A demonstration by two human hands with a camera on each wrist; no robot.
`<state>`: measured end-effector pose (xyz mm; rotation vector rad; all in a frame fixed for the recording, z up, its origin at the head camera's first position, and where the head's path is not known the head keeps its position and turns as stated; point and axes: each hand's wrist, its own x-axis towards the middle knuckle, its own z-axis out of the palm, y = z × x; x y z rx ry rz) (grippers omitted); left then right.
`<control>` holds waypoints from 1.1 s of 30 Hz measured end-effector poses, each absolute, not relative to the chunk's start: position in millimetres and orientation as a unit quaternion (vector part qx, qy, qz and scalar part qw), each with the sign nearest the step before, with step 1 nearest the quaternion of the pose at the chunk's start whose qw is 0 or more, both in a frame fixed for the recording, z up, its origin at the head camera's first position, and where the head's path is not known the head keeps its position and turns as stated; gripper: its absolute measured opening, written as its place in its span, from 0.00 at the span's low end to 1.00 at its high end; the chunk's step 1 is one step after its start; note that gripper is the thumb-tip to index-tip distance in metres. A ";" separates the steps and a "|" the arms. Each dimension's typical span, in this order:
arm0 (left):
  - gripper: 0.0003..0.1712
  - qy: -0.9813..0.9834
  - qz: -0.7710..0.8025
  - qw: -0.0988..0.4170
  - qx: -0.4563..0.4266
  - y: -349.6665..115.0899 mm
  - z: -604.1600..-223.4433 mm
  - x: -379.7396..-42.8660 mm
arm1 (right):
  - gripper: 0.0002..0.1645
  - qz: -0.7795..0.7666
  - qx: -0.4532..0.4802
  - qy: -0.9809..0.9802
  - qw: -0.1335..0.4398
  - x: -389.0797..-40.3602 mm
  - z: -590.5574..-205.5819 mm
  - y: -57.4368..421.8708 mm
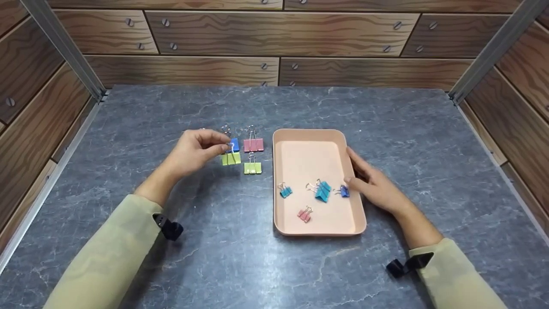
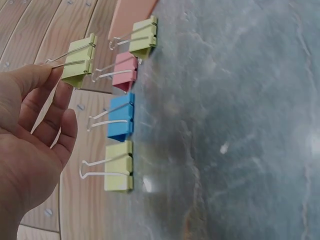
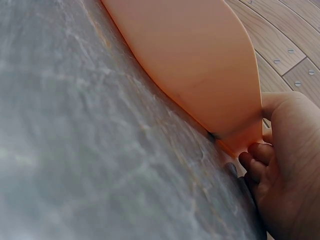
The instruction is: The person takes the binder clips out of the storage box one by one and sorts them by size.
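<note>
L hand (image 1: 195, 155), left of ctr in the head view, pinches a yellow-green binder clip (image 1: 231, 159) by its wire handles btw thumb and fingertips. The clip's body hangs just below and right of the fingertips; in the L wrist view it's upper left, body right of the fingers, handles toward the hand. In the head view it partly covers a blue clip (image 1: 235, 143); just right of that are a pink clip (image 1: 253, 145) and, below it, a 2nd yellow-green clip (image 1: 252, 168). The L wrist view adds a pale yellow clip (image 2: 118, 180) at lower left.

R hand (image 1: 379, 189), right of ctr, grips the right wall of a peach tray (image 1: 309, 159), thumb at the rim, fingers outside. In the tray's lower half: 2 teal clips (image 1: 322, 191), a small dark-blue clip (image 1: 345, 191) near the R thumb, a small pink one (image 1: 305, 214). Marbled gray tabletop (image 1: 206, 266); wood-pattern panels (image 1: 283, 34) across top of frame.
</note>
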<state>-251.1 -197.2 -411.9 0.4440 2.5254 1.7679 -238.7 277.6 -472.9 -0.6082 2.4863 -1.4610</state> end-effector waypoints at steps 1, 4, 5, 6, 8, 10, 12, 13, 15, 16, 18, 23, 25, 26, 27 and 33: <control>0.09 0.810 0.569 0.013 0.141 -197.8 -413.6 -251.3 | 0.49 -0.493 -0.206 0.840 0.097 -238.7 -472.9 277.8; 0.09 0.808 0.572 0.010 0.140 -198.9 -418.2 -252.2 | 0.49 -0.490 -0.203 0.842 0.097 -238.5 -473.1 278.1; 0.09 0.809 0.571 0.010 0.138 -199.2 -419.6 -252.5 | 0.48 -0.490 -0.203 0.843 0.096 -238.5 -473.3 278.1; 0.09 0.810 0.570 0.011 0.136 -199.7 -421.3 -253.0 | 0.48 -0.490 -0.202 0.843 0.096 -238.3 -473.4 277.9; 0.09 0.814 0.565 0.014 0.132 -200.4 -424.4 -253.8 | 0.48 -0.491 -0.203 0.842 0.095 -237.9 -473.5 277.5; 0.09 0.819 0.559 0.018 0.128 -201.3 -427.7 -254.6 | 0.48 -0.493 -0.204 0.841 0.094 -237.8 -473.9 277.3; 0.09 0.821 0.557 0.022 0.126 -201.9 -431.0 -255.0 | 0.48 -0.493 -0.204 0.841 0.093 -237.8 -474.0 277.2; 0.10 0.820 0.557 0.024 0.126 -202.1 -432.3 -255.2 | 0.48 -0.492 -0.204 0.841 0.093 -237.8 -474.0 277.2; 0.10 0.819 0.559 0.027 0.127 -202.3 -435.5 -256.0 | 0.48 -0.491 -0.204 0.842 0.092 -237.9 -474.2 277.4; 0.10 0.818 0.560 0.028 0.128 -202.3 -437.0 -256.3 | 0.48 -0.493 -0.203 0.841 0.094 -238.0 -474.2 277.4; 0.10 0.817 0.562 0.029 0.128 -202.2 -438.9 -256.4 | 0.48 -0.496 -0.203 0.838 0.098 -238.1 -474.2 277.2; 0.10 0.821 0.555 0.029 0.129 -201.0 -442.9 -256.7 | 0.48 -0.498 -0.202 0.837 0.104 -238.5 -474.2 277.5; 0.10 0.823 0.553 0.031 0.128 -200.5 -444.2 -256.9 | 0.48 -0.494 -0.202 0.840 0.103 -238.7 -474.2 277.8; 0.10 0.823 0.552 0.031 0.127 -200.4 -444.9 -257.0 | 0.48 -0.493 -0.202 0.840 0.102 -238.7 -474.1 277.9; 0.10 0.824 0.551 0.032 0.126 -200.4 -445.5 -257.2 | 0.48 -0.491 -0.200 0.841 0.103 -238.8 -474.1 278.2; 0.10 0.826 0.547 0.026 0.130 -200.9 -449.7 -258.4 | 0.48 -0.490 -0.200 0.842 0.101 -239.6 -473.5 277.6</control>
